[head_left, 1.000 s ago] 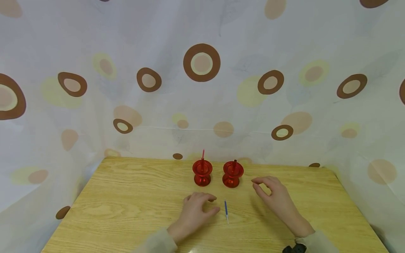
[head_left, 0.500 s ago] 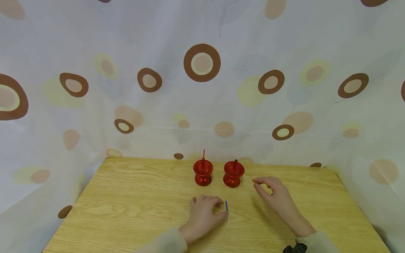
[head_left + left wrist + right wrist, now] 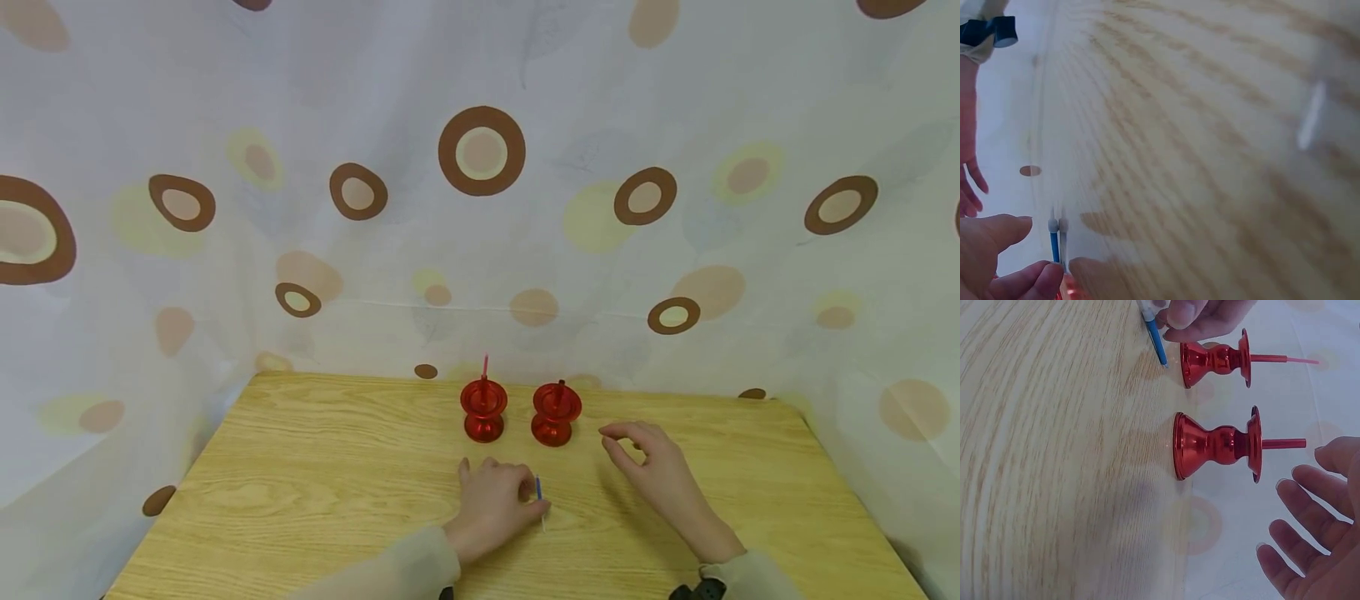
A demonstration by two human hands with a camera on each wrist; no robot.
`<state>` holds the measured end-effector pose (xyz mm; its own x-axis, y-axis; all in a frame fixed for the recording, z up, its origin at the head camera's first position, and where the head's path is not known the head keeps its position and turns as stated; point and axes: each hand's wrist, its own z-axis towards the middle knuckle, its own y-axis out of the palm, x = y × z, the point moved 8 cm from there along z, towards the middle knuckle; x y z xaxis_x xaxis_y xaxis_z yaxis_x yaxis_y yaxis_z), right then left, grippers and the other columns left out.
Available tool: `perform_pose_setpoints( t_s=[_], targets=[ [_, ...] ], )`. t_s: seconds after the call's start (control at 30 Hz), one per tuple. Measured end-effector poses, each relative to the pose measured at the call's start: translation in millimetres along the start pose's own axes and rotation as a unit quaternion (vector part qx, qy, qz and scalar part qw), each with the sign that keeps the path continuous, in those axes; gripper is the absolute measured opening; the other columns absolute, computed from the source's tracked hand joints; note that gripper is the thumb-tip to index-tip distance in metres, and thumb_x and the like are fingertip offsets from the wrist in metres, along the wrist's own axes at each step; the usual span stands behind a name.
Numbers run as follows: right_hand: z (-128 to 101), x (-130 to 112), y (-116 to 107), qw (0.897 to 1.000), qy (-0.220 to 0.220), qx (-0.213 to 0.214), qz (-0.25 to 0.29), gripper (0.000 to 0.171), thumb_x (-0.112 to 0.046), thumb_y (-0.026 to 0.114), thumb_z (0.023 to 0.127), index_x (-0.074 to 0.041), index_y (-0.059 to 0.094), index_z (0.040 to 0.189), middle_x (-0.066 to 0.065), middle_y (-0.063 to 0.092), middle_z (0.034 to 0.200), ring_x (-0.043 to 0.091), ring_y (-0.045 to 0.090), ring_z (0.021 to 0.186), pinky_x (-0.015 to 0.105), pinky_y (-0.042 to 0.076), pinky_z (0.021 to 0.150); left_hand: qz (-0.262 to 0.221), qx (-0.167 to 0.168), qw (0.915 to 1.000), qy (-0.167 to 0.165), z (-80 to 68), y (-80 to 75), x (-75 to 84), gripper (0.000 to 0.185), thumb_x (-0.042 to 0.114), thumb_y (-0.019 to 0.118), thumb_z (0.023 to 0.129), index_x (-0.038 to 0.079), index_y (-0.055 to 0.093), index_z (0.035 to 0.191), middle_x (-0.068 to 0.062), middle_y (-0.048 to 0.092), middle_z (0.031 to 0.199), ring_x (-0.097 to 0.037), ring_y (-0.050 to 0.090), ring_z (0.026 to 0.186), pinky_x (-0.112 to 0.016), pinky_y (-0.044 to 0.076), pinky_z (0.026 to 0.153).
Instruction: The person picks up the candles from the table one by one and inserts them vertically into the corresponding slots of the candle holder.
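A thin blue candle [image 3: 538, 487] with a whitish holder at its near end lies on the table. My left hand [image 3: 491, 504] is right beside it, thumb and fingers on either side. In the left wrist view a gap shows between the thumb [image 3: 1010, 230] and the candle [image 3: 1054, 242], while the fingertips appear close to it; contact cannot be told. My right hand [image 3: 663, 475] hovers to the right, fingers loosely bent and holding nothing. Behind stand two shiny red candlesticks. The left candlestick [image 3: 483, 427] carries a thin pink candle [image 3: 486, 365]; the right candlestick [image 3: 1210, 444] has a bare tube.
The wood-grain table [image 3: 337, 467] ends at the back against a white curtain [image 3: 390, 250] printed with brown and yellow circles, which also hangs along both sides. A black strap [image 3: 697, 589] is on the right wrist.
My left hand has moved right until its thumb and fingers lie around the blue candle. The right hand and the candlesticks have kept their places.
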<state>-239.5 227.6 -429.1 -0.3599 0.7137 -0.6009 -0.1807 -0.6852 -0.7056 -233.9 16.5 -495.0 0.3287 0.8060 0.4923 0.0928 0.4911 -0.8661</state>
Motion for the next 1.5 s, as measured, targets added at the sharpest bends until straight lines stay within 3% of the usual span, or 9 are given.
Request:
perform_pose_setpoints(
  t_s=[0.37, 0.77, 1.2, 1.5],
  targets=[
    [-0.7, -0.8, -1.1, 1.0, 0.001, 0.007, 0.005, 0.015, -0.015, 0.07, 0.102, -0.014, 0.078, 0.114, -0.001, 0.076, 0.11, 0.029, 0.063, 0.112, 0.055, 0.052, 0.091, -0.011, -0.02, 0.9997, 0.008, 9.5, 7.4, -0.4, 0.029, 0.044, 0.082, 0.088, 0.027, 0.063, 0.073, 0.02, 0.055, 0.067, -0.017, 0.056, 0.087, -0.086, 0.022, 0.103],
    [8.0, 14.0, 12.1, 0.999, 0.017, -0.002, 0.028, 0.019, -0.016, 0.067, 0.103, -0.007, 0.077, 0.116, 0.006, 0.076, 0.114, 0.032, 0.062, 0.113, 0.054, 0.052, 0.092, 0.008, -0.022, 0.9997, -0.002, 13.8, 8.8, 1.7, 0.034, 0.044, 0.084, 0.086, 0.025, 0.059, 0.072, 0.017, 0.053, 0.068, -0.018, 0.057, 0.085, -0.084, 0.024, 0.104],
    [13.4, 17.7, 19.4, 0.999, 0.018, -0.001, 0.042, 0.021, -0.015, 0.065, 0.104, -0.004, 0.076, 0.119, 0.009, 0.075, 0.115, 0.034, 0.062, 0.114, 0.056, 0.051, 0.093, 0.028, 0.008, 0.9996, 0.001, 14.6, 1.9, 1.8, 0.034, 0.034, 0.088, 0.084, 0.025, 0.063, 0.062, 0.015, 0.056, 0.063, -0.015, 0.06, 0.077, -0.081, 0.029, 0.103],
    [11.7, 26.7, 22.3, 0.999, 0.03, 0.001, 0.042, 0.021, -0.015, 0.065, 0.104, -0.005, 0.075, 0.119, 0.008, 0.074, 0.116, 0.032, 0.062, 0.115, 0.052, 0.051, 0.093, 0.055, -0.008, 0.9985, 0.0, 17.3, -1.3, 5.3, 0.037, 0.027, 0.086, 0.081, 0.024, 0.059, 0.056, 0.013, 0.054, 0.059, -0.015, 0.058, 0.07, -0.082, 0.031, 0.101]
  ],
)
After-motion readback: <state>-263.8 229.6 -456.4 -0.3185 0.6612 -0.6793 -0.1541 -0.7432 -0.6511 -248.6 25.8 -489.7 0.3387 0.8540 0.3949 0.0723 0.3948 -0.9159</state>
